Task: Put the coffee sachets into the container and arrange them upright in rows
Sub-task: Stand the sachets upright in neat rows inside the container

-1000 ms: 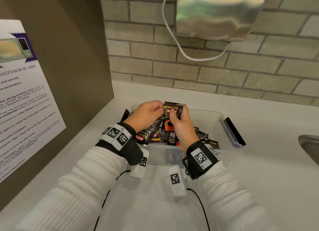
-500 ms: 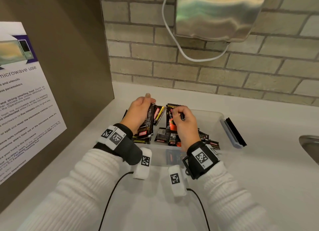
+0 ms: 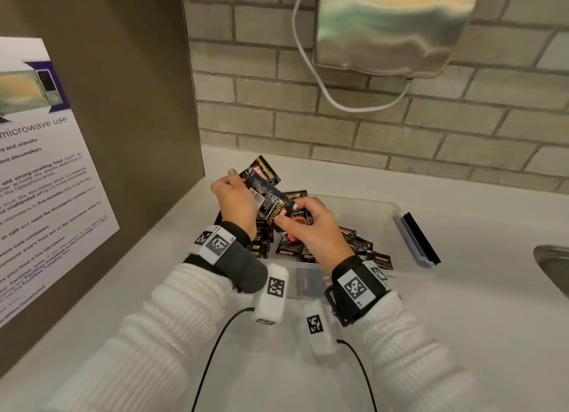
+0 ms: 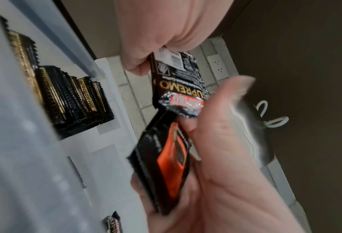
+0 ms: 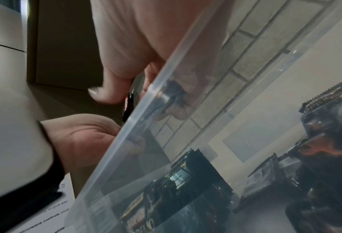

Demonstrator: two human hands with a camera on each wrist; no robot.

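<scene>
A clear plastic container (image 3: 388,209) stands on the white counter and holds several black coffee sachets (image 3: 358,242) lying loose. More sachets (image 4: 66,97) stand upright in a row at its left side. Above the container, my left hand (image 3: 234,193) pinches a small bundle of black sachets (image 3: 271,200) by the upper end, tilted to the right. My right hand (image 3: 295,222) grips an orange-marked sachet (image 4: 167,165), and its thumb touches the lower end of the SUPREMO sachet (image 4: 178,82). Through the container wall (image 5: 186,110) the right wrist view shows both hands blurred.
The container's lid (image 3: 415,242) leans on the counter just right of it. A steel sink (image 3: 554,267) is at the far right. A brown panel with a microwave notice (image 3: 46,180) closes the left side. A steel dispenser (image 3: 391,27) hangs on the brick wall.
My left hand has lifted its sachets and tilted them rightward. My right hand has come across with the orange-marked sachet and now meets the bundle's lower end.
</scene>
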